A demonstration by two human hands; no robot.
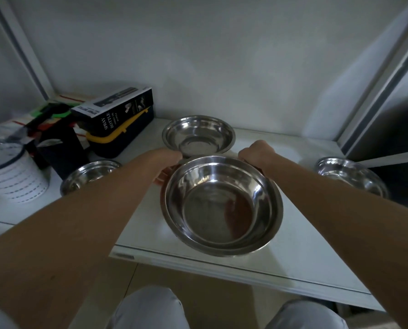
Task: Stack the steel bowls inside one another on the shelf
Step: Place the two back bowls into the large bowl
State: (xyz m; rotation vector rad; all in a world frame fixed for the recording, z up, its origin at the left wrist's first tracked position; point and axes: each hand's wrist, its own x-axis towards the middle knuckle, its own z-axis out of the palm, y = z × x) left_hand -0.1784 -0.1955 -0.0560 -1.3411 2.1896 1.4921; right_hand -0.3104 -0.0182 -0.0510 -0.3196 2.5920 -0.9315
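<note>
Two steel bowls nested one inside the other (222,205) sit at the middle of the white shelf (305,257), near its front edge. My left hand (167,165) grips the far left rim of this stack, and my right hand (255,153) grips the far right rim. A single steel bowl (198,135) stands just behind the stack, close to my fingers. Another steel bowl (89,174) lies at the left, partly hidden by my left forearm. One more steel bowl (352,175) rests at the shelf's right end.
A black spray bottle box (117,108) lies on a dark case with a yellow handle (124,136) at the back left. A white canister (10,176) stands at the far left beside dark clutter. The cabinet's back wall and side frames close in the shelf.
</note>
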